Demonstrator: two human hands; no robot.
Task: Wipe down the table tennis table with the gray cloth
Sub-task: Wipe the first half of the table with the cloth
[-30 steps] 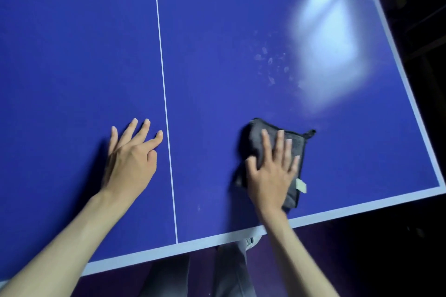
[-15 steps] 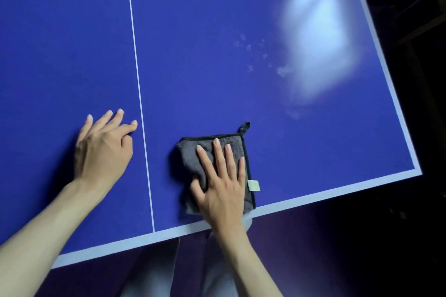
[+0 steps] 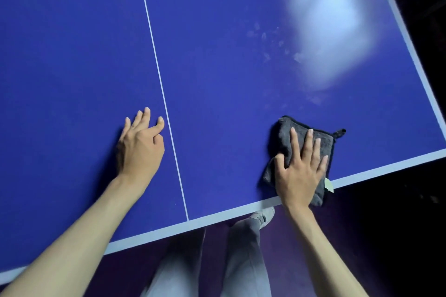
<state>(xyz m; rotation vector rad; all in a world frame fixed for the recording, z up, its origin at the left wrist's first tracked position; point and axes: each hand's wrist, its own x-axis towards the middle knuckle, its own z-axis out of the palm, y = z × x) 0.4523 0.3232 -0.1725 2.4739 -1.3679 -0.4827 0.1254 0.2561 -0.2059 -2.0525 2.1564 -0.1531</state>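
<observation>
Near the bench's (image 3: 241,210) front edge, right of the white centre line (image 3: 161,94), the gray cloth (image 3: 284,142) lies folded under the right hand (image 3: 300,173) — fingers spread flat, pressing, not gripping. Soft, light and limp, it should slide best under a flat palm. Dark-edged, with a corner loop and pale tag. Left hand (image 3: 140,149) rests flat, holding nothing.

No text, brand, number or sign can be read anywhere. The small pale tag (image 3: 328,185) sewn to the near edge of the folded gray microfibre cloth (image 3: 284,137) is too small and blurred to show any print. The blue table tennis table top (image 3: 217,79) carries only its plain white centre line (image 3: 159,75) and white border band (image 3: 386,164), with no lettering or logo visible.
</observation>
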